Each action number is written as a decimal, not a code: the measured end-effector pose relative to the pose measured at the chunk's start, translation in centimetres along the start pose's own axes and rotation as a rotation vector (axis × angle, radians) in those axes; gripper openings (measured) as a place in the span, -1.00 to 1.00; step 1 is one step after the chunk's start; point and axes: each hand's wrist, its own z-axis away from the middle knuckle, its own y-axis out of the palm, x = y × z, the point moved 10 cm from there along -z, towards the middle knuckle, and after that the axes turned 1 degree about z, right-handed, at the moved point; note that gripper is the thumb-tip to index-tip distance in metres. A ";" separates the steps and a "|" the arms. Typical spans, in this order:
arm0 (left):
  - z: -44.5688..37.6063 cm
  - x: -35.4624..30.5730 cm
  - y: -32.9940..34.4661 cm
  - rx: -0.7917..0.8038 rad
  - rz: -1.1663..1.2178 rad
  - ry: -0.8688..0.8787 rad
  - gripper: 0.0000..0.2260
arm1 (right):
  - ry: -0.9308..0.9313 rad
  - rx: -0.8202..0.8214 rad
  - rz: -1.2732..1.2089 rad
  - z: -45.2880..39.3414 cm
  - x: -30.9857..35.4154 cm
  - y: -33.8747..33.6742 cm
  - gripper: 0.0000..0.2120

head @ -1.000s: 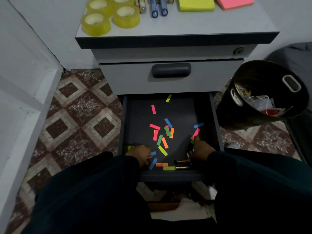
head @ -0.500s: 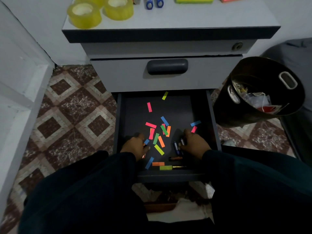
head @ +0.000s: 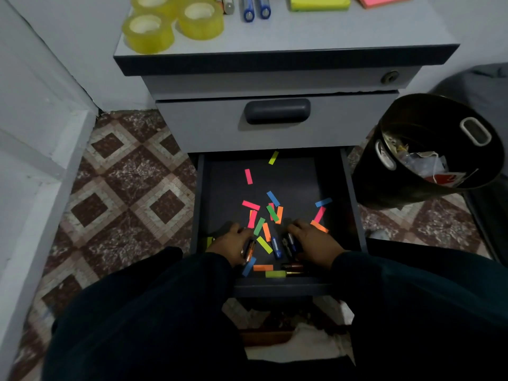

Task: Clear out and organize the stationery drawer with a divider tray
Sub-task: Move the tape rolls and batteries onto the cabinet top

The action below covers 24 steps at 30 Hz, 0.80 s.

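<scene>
A patterned brown tile floor (head: 121, 193) lies under a grey cabinet (head: 275, 133) with its bottom drawer (head: 349, 204) pulled out. On the cabinet top sit yellow tape rolls (head: 148, 31), blue pens (head: 255, 8) and note pads (head: 320, 1), cut off by the upper edge. A black bin (head: 412, 171) with trash stands to the right.

Compared with half a second ago, both hands have slid a little further back into the drawer and closer to each other, and the camera has shifted so the cabinet sits more to the right. The coloured paper strips (head: 264, 215) lie scattered as before.

The left hand (head: 233, 243) rests on the drawer floor near the front left, fingers curled over a small orange-tipped cylinder (head: 249, 251); its grip looks closed on it, though the dim light leaves this uncertain. The right hand (head: 316, 243) lies palm down at the front right, fingers bent over dark cylinders (head: 288, 244) beside it; whether they are batteries or pens is hard to make out. A blue one (head: 275, 247) lies just left of them, long axis running front to back. Two more dark cylinders (head: 294, 269) lie crosswise against the drawer's front wall. Dark sleeves (head: 165, 312) hide the wrists and the drawer's front corners.
</scene>
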 end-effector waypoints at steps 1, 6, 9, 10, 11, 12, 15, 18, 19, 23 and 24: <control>0.0 0.0 -0.1 -0.005 0.004 -0.003 -0.37 | -0.008 0.003 0.004 0.0 0.2 0.1 -0.36; 0.0 -0.3 -0.5 -0.041 0.042 0.012 -0.42 | -0.029 0.007 -0.015 -0.2 1.0 0.3 -0.38; 0.0 -0.5 -0.5 -0.034 0.054 0.026 -0.45 | -0.048 -0.015 -0.020 -0.4 1.5 0.5 -0.36; -0.1 -0.7 -0.5 -0.031 0.059 0.031 -0.46 | -0.052 -0.021 -0.020 -0.5 1.5 0.6 -0.35; -0.1 -0.8 -0.4 -0.032 0.064 0.038 -0.46 | -0.055 -0.027 -0.025 -0.6 1.6 0.7 -0.35; -0.1 -1.0 -0.4 -0.033 0.067 0.046 -0.47 | -0.059 -0.034 -0.035 -0.6 1.7 0.8 -0.35; -0.1 -1.6 0.0 -0.010 0.054 0.074 -0.43 | -0.080 -0.046 -0.080 -0.7 2.1 0.8 -0.39; -0.3 -1.8 0.5 0.023 0.044 0.081 -0.39 | -0.072 -0.058 -0.134 -0.7 2.1 0.9 -0.38; -0.3 -1.9 0.5 0.026 0.040 0.082 -0.39 | -0.062 -0.059 -0.153 -0.8 2.0 0.9 -0.37; -0.5 -2.2 0.4 0.017 0.009 0.087 -0.43 | -0.020 -0.047 -0.244 -0.9 1.6 1.1 -0.35; -0.5 -2.1 0.3 0.012 0.010 0.081 -0.43 | -0.012 -0.048 -0.261 -0.9 1.5 1.1 -0.35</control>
